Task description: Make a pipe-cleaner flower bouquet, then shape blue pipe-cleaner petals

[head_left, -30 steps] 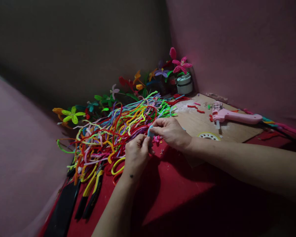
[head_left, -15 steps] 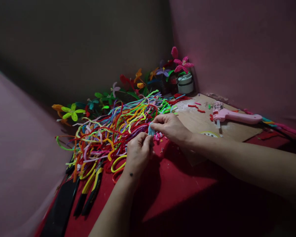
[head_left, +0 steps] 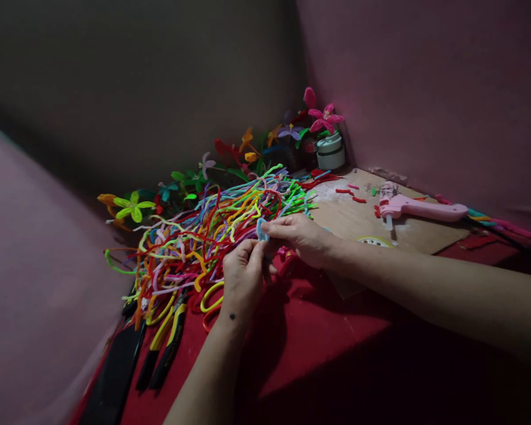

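Low left, on the red bench [head_left: 310, 348]: flat black object [head_left: 115, 372], beside yellow-and-black pliers [head_left: 173, 337], handles spread. Just beyond, pinched between the fingertips of left hand [head_left: 243, 273] and right hand [head_left: 307, 239]: small light-blue piece [head_left: 262, 229], raised in front of a tangled pile of coloured fuzzy stems [head_left: 194, 242]. Off right, on a brown board [head_left: 433, 234]: pink glue gun [head_left: 429, 208]. Farthest, toward the corner: white container [head_left: 330, 157], beneath a pink flower [head_left: 326, 119].
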### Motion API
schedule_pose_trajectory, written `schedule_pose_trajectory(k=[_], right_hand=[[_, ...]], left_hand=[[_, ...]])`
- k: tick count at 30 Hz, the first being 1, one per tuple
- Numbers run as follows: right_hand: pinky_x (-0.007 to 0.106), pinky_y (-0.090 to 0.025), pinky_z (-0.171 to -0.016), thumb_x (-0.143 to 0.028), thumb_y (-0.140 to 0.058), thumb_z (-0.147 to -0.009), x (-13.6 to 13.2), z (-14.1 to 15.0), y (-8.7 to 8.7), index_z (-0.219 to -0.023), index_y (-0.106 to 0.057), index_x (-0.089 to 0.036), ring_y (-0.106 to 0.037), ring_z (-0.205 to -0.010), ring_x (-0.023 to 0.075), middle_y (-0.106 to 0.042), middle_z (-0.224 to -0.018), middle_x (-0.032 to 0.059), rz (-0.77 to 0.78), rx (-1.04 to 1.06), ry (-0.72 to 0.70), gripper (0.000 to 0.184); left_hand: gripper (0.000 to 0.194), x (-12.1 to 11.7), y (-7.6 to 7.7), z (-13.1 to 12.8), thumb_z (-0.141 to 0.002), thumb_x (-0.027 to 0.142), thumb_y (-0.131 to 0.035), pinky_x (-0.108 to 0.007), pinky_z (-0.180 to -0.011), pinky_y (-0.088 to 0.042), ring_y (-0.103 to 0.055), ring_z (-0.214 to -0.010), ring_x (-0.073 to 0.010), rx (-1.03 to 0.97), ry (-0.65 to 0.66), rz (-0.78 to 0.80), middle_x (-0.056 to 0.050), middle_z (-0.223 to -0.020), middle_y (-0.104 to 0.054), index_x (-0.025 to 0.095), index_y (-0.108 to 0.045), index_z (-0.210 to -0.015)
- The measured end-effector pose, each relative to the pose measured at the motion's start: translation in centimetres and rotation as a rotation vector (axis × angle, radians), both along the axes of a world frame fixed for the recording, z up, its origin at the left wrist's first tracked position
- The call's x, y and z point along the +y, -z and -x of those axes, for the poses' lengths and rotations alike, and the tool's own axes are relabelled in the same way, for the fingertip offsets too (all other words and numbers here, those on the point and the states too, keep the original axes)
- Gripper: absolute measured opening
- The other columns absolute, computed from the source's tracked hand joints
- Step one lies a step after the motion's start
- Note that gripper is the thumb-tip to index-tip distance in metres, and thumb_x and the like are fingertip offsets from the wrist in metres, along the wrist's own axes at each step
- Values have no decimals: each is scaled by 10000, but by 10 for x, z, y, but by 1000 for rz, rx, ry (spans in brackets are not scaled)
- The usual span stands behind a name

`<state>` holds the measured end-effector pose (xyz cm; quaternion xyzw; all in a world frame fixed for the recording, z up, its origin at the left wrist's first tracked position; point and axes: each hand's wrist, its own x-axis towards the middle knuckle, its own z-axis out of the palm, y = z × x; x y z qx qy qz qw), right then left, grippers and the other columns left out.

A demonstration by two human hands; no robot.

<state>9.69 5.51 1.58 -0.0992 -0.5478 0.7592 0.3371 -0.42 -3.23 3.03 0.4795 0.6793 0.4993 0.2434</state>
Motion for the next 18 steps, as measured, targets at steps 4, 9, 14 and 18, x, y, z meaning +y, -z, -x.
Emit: schedule_pose_trajectory(k=[4,9,14,18], right_hand=[[223,-346,-502,-267,-676,-658,2,2,5,-624,-615,-109,-465,-475,72,-559,-542,-7,131,38,2,172],[224,-357,-516,-244,-668,-665,4,3,3,-587,-582,-109,-463,-470,68,-545,-526,-9,203,37,23,178],[217,-348,-500,-228,-586,-731,1,4,1,-580,-547,-118,-450,-447,64,-522,-498,-21,78,-35,148,191],[212,-331,-495,-257,-558,-751,-2,3,2,-614,-548,-115,-437,-456,65,-502,-495,-32,-41,-102,176,198]], left_hand=[[215,0,-2,3,-762,329,-563,-170,-373,-374,-464,-355,-72,-103,77,-22,20,-440,-559,139,-559,-661],[207,0,-2,9,-762,320,-577,-200,-435,-445,-533,-421,-90,-331,269,-11,-15,-552,-623,116,-601,-789],[221,2,-1,9,-720,310,-628,-205,-398,-454,-550,-401,-103,-297,173,-29,-18,-535,-614,96,-593,-763],[248,4,2,7,-693,335,-644,-227,-372,-467,-563,-394,-122,-228,114,-70,1,-546,-595,110,-575,-771]])
